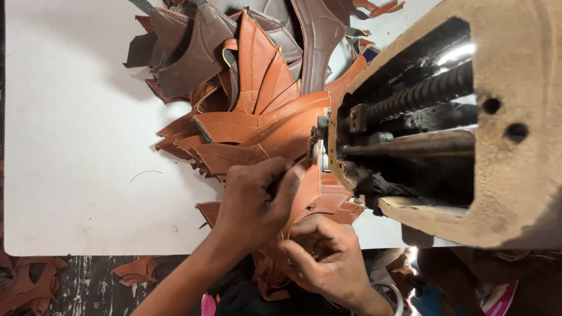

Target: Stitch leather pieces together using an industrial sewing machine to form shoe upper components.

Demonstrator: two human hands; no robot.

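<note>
Leather piece (310, 193) was fed at needle (316, 146); left hand (257, 202) pinched it, right hand (325, 257) gripped its lower edge. Stitching step; next likely needs steady guiding

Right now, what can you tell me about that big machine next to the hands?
The sewing machine is seen from above, filling the right side. Its body is worn, tan and scuffed, with two dark round holes. An open side shows a dark threaded rod and a brownish shaft inside. Its metal needle end sits over tan leather pieces with stitched seams. The left hand and right hand hold leather just below that end, on the white table.
</note>
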